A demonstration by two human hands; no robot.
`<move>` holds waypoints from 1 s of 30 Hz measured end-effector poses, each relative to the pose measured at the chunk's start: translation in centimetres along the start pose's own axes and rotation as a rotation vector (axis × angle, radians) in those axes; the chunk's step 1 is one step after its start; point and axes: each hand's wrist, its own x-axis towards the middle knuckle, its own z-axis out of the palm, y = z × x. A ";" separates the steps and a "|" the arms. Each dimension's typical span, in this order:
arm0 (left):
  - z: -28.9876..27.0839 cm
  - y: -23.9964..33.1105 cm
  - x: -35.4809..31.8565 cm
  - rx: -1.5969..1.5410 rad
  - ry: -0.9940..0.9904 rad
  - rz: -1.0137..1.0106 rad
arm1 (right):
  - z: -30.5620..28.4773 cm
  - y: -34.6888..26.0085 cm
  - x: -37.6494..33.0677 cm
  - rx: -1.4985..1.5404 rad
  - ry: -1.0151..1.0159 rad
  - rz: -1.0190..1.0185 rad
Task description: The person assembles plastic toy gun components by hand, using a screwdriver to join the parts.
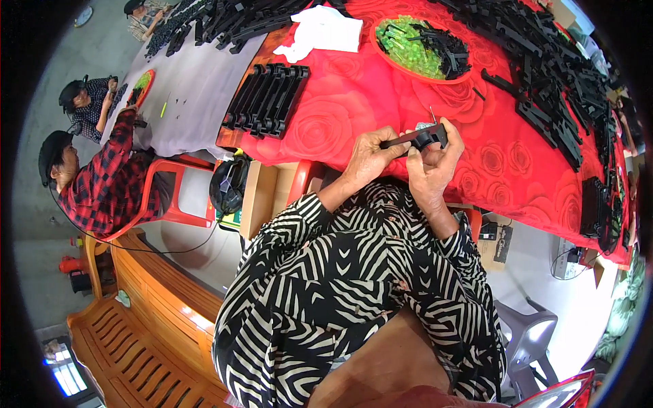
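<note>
My left hand [368, 158] and my right hand [434, 166] together hold a long black plastic part [416, 139] just above the near edge of the red rose-patterned tablecloth [340, 109]. My left hand grips its left end; my right hand wraps its thicker right end, where a thin metal pin [432, 113] sticks up. Beyond my hands, a red tray [381, 46] holds small green pieces [408, 51] and small black pieces [449, 51].
A row of finished black parts [265, 100] lies to the left on the table. A large heap of black parts [544, 75] covers the right side. White cloth [323, 30] lies at the back. Two other people [102, 177] sit at the left by red chairs; a wooden bench [149, 319] stands lower left.
</note>
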 end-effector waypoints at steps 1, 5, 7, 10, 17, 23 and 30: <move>-0.1 -0.4 0.0 -0.019 -0.008 0.003 | 0.1 -0.1 0.0 -0.045 -0.014 -0.027; -0.1 -0.7 0.0 -0.097 -0.006 -0.010 | 0.5 0.0 -0.3 0.031 -0.031 -0.001; 0.2 -0.9 0.2 -0.058 0.028 -0.010 | 0.5 0.0 0.3 0.064 -0.020 0.077; 0.1 -1.3 0.4 0.002 0.073 -0.028 | 0.7 0.1 0.7 0.134 -0.014 0.170; -1.7 -1.1 1.3 0.209 -0.105 -0.104 | -0.5 1.4 1.5 0.187 -0.016 0.233; -3.0 0.5 1.2 0.182 -0.230 -0.088 | -1.1 1.8 2.0 0.342 0.029 0.320; -2.5 -0.5 1.3 0.218 -0.190 -0.082 | -1.1 1.4 1.8 0.289 0.067 0.305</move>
